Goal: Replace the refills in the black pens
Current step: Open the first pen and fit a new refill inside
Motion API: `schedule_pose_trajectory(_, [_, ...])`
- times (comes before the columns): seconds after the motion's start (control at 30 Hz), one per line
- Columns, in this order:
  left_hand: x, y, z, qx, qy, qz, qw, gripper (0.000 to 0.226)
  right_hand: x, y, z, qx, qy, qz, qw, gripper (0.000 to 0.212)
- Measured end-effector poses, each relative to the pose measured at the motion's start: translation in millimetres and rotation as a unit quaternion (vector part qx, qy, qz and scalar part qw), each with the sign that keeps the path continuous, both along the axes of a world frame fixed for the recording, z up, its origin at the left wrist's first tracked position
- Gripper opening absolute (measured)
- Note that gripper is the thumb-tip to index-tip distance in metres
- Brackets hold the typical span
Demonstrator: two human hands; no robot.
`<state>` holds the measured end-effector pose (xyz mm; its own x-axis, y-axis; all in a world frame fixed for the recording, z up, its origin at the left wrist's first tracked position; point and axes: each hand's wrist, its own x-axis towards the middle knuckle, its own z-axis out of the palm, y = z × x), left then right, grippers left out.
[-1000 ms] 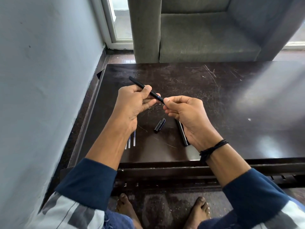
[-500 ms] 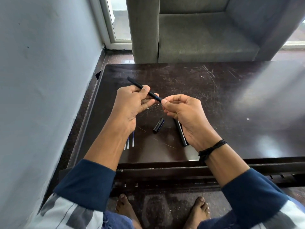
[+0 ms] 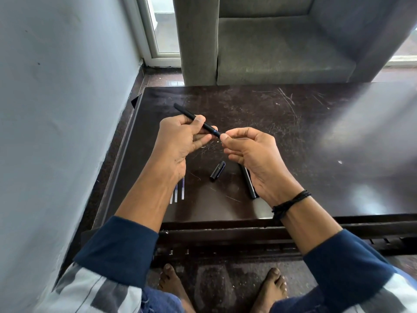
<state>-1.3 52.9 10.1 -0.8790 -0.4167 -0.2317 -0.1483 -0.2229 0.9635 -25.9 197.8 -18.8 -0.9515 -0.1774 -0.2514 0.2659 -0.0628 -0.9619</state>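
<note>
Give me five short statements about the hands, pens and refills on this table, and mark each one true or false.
1. The left hand holds a black pen above the table. True.
2. The cap is fitted on that pen. False: it lies loose on the table.
3. Three refills lie on the table, left of the cap. True.
4. The second pen stands upright on the table. False: it lies flat, partly hidden by the right hand.
5. A black band is on the left wrist. False: it is on the right wrist.
</note>
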Motion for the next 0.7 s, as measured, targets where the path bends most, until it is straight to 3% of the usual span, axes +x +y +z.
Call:
schedule_pose_trajectory(0.1, [-0.1, 0.1, -0.7, 0.002, 0.004, -0.002, 1.000, 0.012, 1.8, 0.0, 1.0, 0.001, -0.024, 0.009, 1.000, 0.022])
schedule_pose_trajectory(0.3, [0.2, 1.1, -0.1, 0.010, 0.001, -0.004, 1.000, 0.014, 1.1, -1.3, 0.8, 0.006, 0.005, 0.003, 1.000, 0.005])
schedule_pose_trajectory(0.5, [0.3, 0.3, 0.3, 0.005, 0.000, -0.002, 1.000, 0.014, 1.4, -0.6, -0.7, -0.001, -0.010, 0.004, 1.000, 0.020])
schedule_pose_trajectory(0.7, [-0.1, 0.2, -0.9, -0.001, -0.003, -0.004, 1.000, 0.018, 0.6, -1.8, -1.5, 0.007, 0.011, 0.000, 1.000, 0.005])
